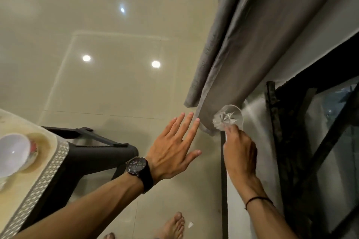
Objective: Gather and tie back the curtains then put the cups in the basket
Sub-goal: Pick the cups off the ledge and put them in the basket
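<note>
- Step in hand: the curtain (242, 54) is judged to be at the gathering stage. It hangs in loose folds and no tie-back is seen on it.
- Left hand (172, 149): held flat, fingers straight and spread, nothing gripped. The fingertips lie at the hem edge; contact cannot be confirmed.
- Right hand (240, 153): fingers are curled round a clear glass cup (228, 117), held just beside the hem, by the window.
- Cup orientation: one round end is turned up towards the camera and a star-cut pattern shows. Mouth or base cannot be told.
- Curtain axis: the long axis runs from the upper right down to the hem near the hands.
- A white cup (13, 153) lies tilted on the surface (38, 180), well apart from the hands.
- Next move: the folds would need both hands, so the glass cup should probably be set down. No basket is in view.
</note>
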### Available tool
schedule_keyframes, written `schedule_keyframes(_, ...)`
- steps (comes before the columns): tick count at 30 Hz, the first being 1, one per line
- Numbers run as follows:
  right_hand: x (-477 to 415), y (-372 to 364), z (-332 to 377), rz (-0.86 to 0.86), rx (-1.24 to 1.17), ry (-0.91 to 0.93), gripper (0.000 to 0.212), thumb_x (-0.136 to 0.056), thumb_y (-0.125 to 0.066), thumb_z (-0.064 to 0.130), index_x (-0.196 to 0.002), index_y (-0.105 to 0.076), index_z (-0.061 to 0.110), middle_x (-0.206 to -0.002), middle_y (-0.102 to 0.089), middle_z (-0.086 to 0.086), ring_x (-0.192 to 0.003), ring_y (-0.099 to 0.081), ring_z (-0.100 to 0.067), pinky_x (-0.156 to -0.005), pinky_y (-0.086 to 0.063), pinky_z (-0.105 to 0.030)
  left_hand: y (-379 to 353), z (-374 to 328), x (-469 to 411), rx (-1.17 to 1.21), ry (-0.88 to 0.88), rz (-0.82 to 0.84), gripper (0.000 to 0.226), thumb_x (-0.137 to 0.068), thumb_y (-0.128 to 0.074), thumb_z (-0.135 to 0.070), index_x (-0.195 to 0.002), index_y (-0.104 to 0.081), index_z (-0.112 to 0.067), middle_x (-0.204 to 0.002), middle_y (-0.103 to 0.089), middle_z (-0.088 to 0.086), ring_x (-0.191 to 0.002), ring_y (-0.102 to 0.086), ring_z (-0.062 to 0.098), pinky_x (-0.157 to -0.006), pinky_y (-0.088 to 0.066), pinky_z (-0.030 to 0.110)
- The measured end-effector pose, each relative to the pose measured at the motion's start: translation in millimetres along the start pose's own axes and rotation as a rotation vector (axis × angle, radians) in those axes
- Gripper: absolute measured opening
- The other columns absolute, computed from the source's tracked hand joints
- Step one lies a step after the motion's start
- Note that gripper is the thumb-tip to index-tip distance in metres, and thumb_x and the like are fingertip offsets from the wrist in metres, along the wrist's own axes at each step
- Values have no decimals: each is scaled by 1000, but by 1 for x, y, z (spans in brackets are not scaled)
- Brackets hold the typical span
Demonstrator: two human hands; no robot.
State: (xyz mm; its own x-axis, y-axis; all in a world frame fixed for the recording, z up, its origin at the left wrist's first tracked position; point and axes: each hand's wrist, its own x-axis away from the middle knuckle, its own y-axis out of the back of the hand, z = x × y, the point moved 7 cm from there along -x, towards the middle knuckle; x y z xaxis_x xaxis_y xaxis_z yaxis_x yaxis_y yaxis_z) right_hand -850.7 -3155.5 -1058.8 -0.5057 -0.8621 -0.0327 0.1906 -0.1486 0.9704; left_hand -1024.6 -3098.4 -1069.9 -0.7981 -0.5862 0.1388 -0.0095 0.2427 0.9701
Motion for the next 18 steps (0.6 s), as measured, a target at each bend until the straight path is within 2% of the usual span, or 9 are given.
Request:
schedule_keyframes(2,10,19,43,17,-40,84,15,-96,-63,4,-107,-63,14,-83,-71,-8,-64,-66,-24,-52,-54,-33,33,18,19,-18,42,-52,83,-107,-20,-66,-166,-13,-8,-173,-10,17,-161,-8,34,-130,-16,49)
schedule_keyframes(4,22,42,90,8,-117,190,12,-96,-66,8,-106,-65,13,-80,-70,-5,-61,-63,-19,-50,-54,-30,66,40,42,-29,92,-90,83,-107,-22,-65,-166,-15,-6,-173,-11,18,-162,-8,34,-131,-15,48)
schedule_keyframes(7,43,79,169,-42,-197,356,15,-90,-70,14,-105,-71,10,-76,-72,-4,-57,-64,-14,-49,-44,-16,116,82,86,-38,181,-144,83,-108,-22,-64,-166,-11,-6,-174,-7,16,-162,-4,32,-132,-12,47)
schedule_keyframes(10,65,102,244,-33,-224,465,17,-90,-69,19,-105,-72,10,-75,-71,-2,-55,-61,-11,-49,-42,-14,160,124,140,-47,269,-206,81,-108,-24,-61,-166,-11,-6,-174,-7,16,-162,-5,31,-131,-9,45)
schedule_keyframes(12,82,115,297,-65,-218,552,18,-88,-69,20,-102,-74,10,-72,-70,-2,-52,-61,-11,-50,-35,-12,185,156,184,-49,336,-231,80,-108,-25,-59,-166,-10,-6,-174,-6,16,-163,-3,30,-132,-8,44)
schedule_keyframes(15,114,131,369,-96,-220,675,16,-86,-67,21,-96,-74,11,-69,-68,-2,-47,-62,-17,-44,-39,-17,210,198,255,-69,440,-251,77,-109,-26,-54,-166,-9,-5,-174,-6,17,-163,-1,30,-132,-9,46)
schedule_keyframes(18,153,126,430,-56,-233,757,12,-85,-79,16,-96,-74,13,-69,-67,-2,-44,-60,-22,-38,-42,-25,220,237,332,-85,534,-266,74,-110,-28,-49,-166,-10,-5,-174,-8,16,-163,-2,30,-131,-12,47)
